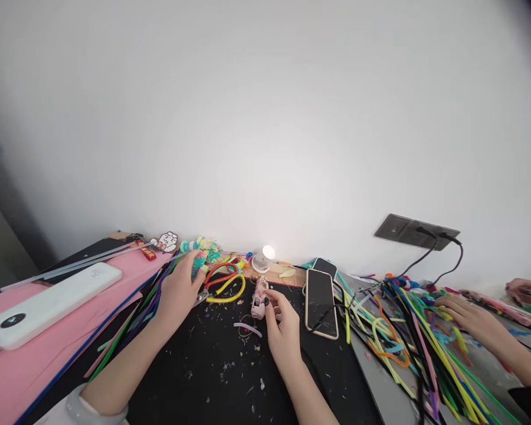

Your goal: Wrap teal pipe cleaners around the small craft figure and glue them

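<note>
My left hand [180, 290] reaches toward the back of the black table [212, 378], its fingers closed around a teal-and-pale fuzzy pipe-cleaner piece [197, 263]. Red and yellow bent pipe cleaners [225, 282] lie just right of it. My right hand [282, 323] rests on the table with fingers curled on a small pink glue gun [259, 298]. A short lilac pipe-cleaner scrap [246, 328] lies between my hands among small clippings.
Pink paper [22, 366] and a white power bank [48, 304] lie at left. Two phones [321, 301] lie right of centre. A big heap of coloured pipe cleaners [418, 336] covers the right side, where another person's hands [469, 316] work. A wall socket [413, 231] has cables plugged in.
</note>
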{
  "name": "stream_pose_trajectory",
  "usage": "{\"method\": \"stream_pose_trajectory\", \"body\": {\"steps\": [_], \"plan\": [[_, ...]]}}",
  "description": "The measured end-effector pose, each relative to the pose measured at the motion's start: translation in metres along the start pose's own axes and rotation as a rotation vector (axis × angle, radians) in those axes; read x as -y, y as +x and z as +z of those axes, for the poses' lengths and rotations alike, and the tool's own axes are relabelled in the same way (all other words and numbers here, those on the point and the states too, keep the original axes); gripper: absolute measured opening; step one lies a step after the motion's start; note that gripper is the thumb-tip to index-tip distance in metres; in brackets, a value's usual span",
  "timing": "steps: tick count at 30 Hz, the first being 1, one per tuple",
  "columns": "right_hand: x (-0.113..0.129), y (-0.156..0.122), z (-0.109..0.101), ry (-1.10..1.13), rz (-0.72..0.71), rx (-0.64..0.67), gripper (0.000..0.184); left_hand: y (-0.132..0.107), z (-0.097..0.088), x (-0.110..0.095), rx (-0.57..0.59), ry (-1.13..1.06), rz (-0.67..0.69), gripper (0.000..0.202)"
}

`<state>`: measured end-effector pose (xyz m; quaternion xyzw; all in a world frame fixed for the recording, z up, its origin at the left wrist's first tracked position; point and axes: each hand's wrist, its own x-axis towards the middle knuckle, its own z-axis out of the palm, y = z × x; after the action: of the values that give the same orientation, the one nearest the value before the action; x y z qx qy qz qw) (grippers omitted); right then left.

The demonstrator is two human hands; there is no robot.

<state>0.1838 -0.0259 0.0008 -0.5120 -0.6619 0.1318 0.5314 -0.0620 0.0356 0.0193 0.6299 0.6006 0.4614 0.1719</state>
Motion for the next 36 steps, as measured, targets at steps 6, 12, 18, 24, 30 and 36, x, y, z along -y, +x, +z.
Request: {"method": "stream_pose_trajectory", "body": {"steps": [6, 12, 18, 24, 30, 36], "plan": [[0.003, 0.001, -0.001, -0.006, -0.008, 0.026, 0.028, -0.001, 0.006, -0.001, 0.014, 0.092, 0.018, 0.040], [0.011, 0.004, -0.001, 0.053, 0.038, 0.072, 0.027, -0.011, 0.005, -0.019, 0.250, -0.136, 0.290, 0.036], [0.010, 0.002, 0.007, 0.289, 0.146, 0.205, 0.035, -0.039, 0.017, -0.040, 0.603, -0.247, 0.457, 0.041], [0.005, 0.004, 0.013, 0.492, 0.295, 0.177, 0.028, -0.050, 0.022, -0.051, 0.672, -0.274, 0.526, 0.049], [0.007, 0.012, 0.005, 0.553, 0.417, 0.037, 0.034, -0.053, 0.025, -0.047, 0.684, -0.333, 0.422, 0.045], [-0.009, 0.016, -0.004, 0.529, 0.441, -0.365, 0.039, -0.043, 0.030, -0.032, 0.549, -0.332, 0.188, 0.039]]}}
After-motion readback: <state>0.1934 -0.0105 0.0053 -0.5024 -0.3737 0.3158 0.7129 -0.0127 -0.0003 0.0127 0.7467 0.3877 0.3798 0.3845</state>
